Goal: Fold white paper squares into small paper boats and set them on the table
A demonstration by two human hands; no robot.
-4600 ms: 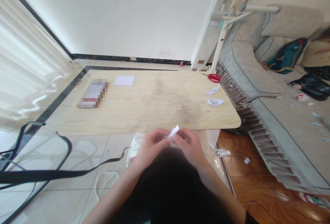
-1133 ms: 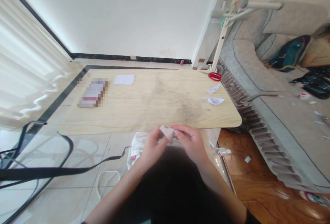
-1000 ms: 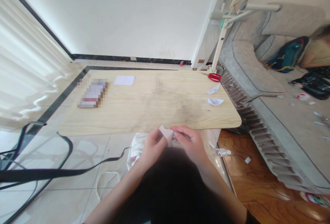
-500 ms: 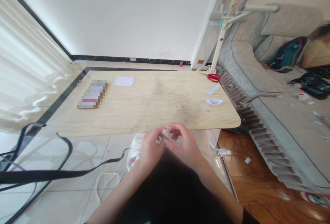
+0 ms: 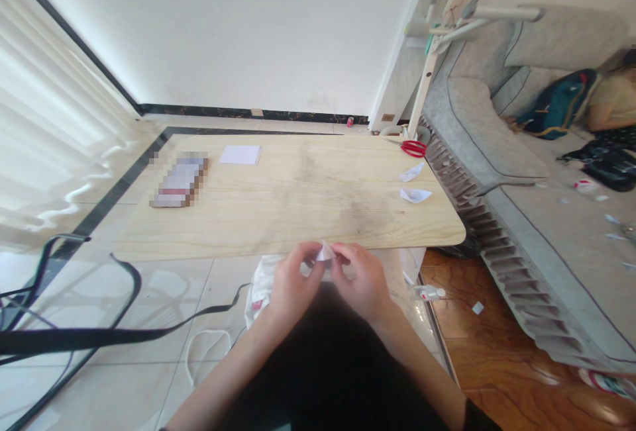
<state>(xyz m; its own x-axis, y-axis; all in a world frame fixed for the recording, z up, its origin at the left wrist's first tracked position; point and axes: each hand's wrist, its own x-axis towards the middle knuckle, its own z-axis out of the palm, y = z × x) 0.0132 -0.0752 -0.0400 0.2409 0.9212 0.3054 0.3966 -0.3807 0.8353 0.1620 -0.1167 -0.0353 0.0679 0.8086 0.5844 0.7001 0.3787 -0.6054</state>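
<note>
A small folded white paper (image 5: 326,252) with a pointed top is pinched between both hands, just off the near edge of the wooden table (image 5: 278,199). My left hand (image 5: 298,279) grips its left side with thumb and fingers. On the right side, my right hand (image 5: 361,279) pinches it the same way. Two folded paper boats, one nearer (image 5: 415,195) and one farther (image 5: 412,172), lie at the table's right end. Behind them are red-handled scissors (image 5: 413,147). The lower part of the held paper is partly covered by my fingers.
A stack of white paper (image 5: 240,154) and a blurred-out flat object (image 5: 179,181) lie on the table's left half. To the right stands a grey sofa (image 5: 527,232) with a backpack (image 5: 559,105) and a seated person (image 5: 609,103). A bottle (image 5: 431,292) lies on the floor.
My right hand's fingers, spread apart before, have closed on the paper's right side. The paper now stands with its point up between both hands.
</note>
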